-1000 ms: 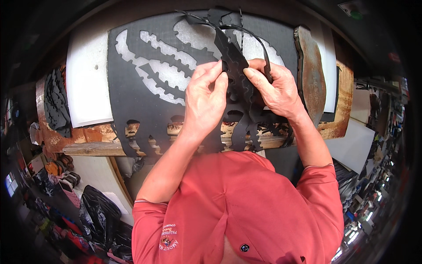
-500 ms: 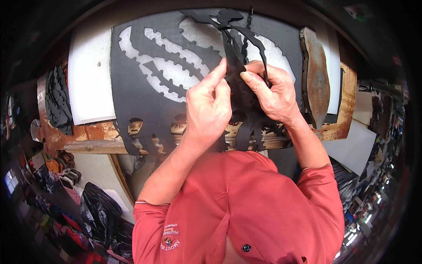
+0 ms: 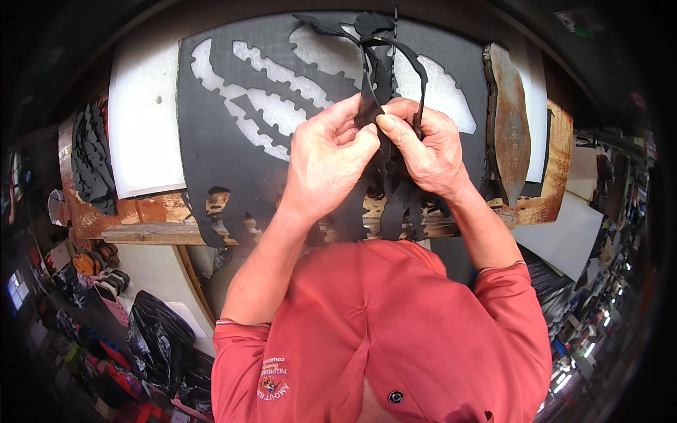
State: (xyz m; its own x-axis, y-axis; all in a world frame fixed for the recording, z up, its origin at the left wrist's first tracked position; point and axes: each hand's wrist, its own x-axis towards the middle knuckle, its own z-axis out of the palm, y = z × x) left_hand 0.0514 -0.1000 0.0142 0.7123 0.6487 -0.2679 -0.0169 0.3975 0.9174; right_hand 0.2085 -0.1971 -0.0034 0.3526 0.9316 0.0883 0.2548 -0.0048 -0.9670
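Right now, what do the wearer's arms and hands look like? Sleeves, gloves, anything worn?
Both hands are bare: left hand, right hand. No gloves, rings or watch visible. Forearms are bare to short red shirt sleeves with a thin pale hem. The red shirt has a small embroidered chest emblem.

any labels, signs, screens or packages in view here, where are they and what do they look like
Chest badge: on the red shirt, lower middle, small patch with pale lettering and a coloured emblem.
Screen: far left edge, small bright bluish rectangle, too small to read.
Black bag: lower left, shiny and crumpled.
No signs seen.
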